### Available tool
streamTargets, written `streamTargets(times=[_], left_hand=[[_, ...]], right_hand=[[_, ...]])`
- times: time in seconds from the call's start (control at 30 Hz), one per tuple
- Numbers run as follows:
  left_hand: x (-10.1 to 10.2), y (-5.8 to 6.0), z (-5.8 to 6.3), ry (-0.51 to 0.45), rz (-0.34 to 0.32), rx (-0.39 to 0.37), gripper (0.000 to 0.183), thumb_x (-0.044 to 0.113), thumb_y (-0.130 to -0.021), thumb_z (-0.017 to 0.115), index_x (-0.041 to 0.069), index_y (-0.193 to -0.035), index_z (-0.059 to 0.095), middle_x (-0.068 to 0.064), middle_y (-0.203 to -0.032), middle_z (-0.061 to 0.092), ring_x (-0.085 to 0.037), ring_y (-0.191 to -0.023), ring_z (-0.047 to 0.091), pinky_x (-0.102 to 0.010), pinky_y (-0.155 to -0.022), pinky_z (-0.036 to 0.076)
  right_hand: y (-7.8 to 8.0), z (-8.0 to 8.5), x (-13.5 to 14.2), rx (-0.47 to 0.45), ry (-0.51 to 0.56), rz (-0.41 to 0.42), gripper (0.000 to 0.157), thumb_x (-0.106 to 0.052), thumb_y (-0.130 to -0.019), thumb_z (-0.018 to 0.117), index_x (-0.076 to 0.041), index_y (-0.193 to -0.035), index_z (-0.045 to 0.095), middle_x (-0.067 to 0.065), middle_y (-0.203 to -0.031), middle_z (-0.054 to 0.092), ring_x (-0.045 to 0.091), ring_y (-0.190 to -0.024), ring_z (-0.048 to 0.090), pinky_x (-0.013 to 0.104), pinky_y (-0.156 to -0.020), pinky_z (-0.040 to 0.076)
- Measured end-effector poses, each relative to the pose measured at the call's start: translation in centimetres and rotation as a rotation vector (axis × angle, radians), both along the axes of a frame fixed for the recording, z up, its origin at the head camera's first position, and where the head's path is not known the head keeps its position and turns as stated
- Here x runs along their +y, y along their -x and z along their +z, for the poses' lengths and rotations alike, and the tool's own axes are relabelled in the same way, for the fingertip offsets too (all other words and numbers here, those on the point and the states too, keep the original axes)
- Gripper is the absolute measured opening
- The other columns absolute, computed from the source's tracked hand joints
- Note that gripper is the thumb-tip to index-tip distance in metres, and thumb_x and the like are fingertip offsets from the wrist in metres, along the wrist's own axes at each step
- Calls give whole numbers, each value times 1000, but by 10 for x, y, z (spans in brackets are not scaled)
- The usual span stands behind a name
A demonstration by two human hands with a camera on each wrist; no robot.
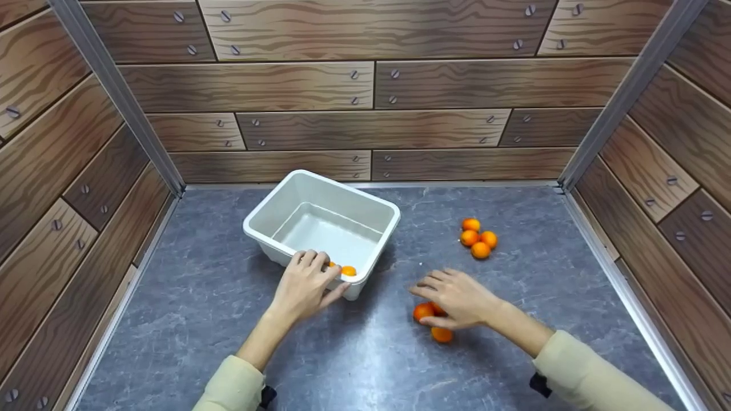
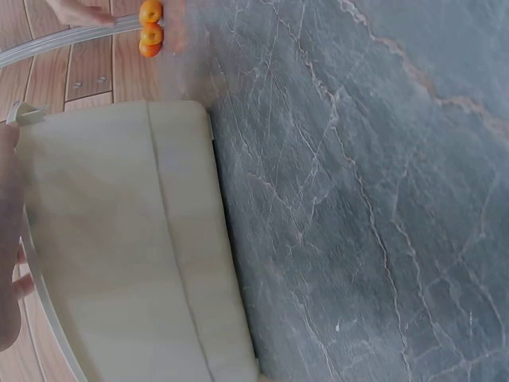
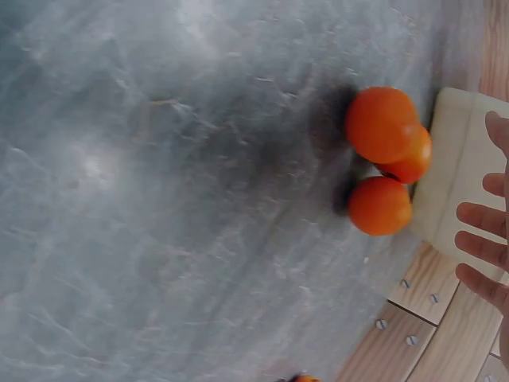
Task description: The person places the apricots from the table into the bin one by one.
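Observation:
A light grey plastic bin stands left of centre. My left hand grips its near rim, fingers bent over the edge and thumb on the outside. Just inside the near right corner, beside these fingers, two orange fruits show partly above the rim. In the left wrist view the outer wall of the bin fills much of the left side. Over three reddish-orange round fruits on the table hovers my right hand, its fingers spread and holding nothing. It partly covers the fruits in the head view.
Several more orange fruits lie clustered farther back on the right. The grey marbled tabletop is enclosed by wood-patterned walls at the back and both sides, with metal strips along the edges.

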State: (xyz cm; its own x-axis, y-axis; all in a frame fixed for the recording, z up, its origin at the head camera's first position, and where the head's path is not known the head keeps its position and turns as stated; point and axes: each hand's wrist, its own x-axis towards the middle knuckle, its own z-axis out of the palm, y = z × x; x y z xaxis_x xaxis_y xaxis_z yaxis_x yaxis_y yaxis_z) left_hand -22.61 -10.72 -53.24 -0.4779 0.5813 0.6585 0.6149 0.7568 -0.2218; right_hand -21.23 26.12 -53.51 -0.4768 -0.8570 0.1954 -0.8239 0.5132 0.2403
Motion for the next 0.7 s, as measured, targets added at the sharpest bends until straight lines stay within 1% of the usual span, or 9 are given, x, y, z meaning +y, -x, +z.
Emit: streamTargets(times=[0.17, 0.4, 0.53, 0.7], left_hand=[[0, 0, 0, -4, -4, 7, 35, 57, -94, 65, 23, -94, 64, -4, -94, 63, -29, -87, 62, -43, -81, 53], [0, 0, 0, 6, 5, -5, 35, 57, -95, 64, 23, -95, 64, -4, -95, 63, -28, -88, 62, -43, -82, 53], [-1, 0, -1, 4, 1, 6, 35, 57, -94, 64, 22, -95, 64, -4, -94, 63, -28, -87, 62, -43, -83, 53], [-1, -1, -1, 3, 8, 15, 35, 58, -96, 63, 23, -96, 64, -4, -95, 64, -28, -88, 63, -43, -83, 53]], right_hand=[[-3, -10, 2, 9, -15, 6, 57, -59, -92, 71, -17, -131, 71, 4, -119, 76, 25, -110, 72, 45, -90, 61], [-6, -20, 5, 2, -9, 9, 55, -58, -91, 73, -18, -128, 72, 3, -114, 75, 23, -104, 71, 41, -85, 59], [-6, -25, 6, -15, -8, 0, 53, -57, -91, 72, -18, -127, 72, 2, -114, 75, 23, -104, 70, 41, -84, 58], [-6, -28, 5, -38, -20, -7, 48, -56, -94, 70, -19, -124, 72, 2, -114, 75, 22, -105, 70, 40, -85, 58]])
